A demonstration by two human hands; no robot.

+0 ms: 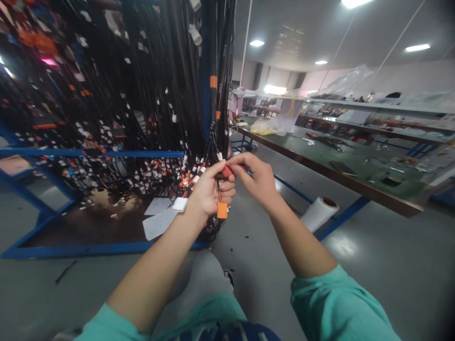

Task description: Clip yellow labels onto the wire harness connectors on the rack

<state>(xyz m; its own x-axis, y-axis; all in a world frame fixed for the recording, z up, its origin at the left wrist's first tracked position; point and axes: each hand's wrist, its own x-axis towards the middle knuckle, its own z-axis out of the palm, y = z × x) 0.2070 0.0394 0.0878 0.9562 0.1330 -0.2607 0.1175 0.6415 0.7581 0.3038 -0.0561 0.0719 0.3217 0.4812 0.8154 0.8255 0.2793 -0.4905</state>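
Note:
Between my two hands is a small red connector at the end of a wire bundle. My left hand is closed around it, thumb on top and fingers curled beneath. The fingertips of my right hand pinch together at the connector's right side; whether they grip the connector or a small part on it is hidden. An orange connector dangles on its wires just below my left palm. By my left wrist hangs a white connector. Several white plugs crowd the wires left of the hands.
A blue rack full of hanging black wire harnesses stands at the left, with white sheets on its base. A green-topped workbench runs along the right. Beneath its edge leans a roll of clear film.

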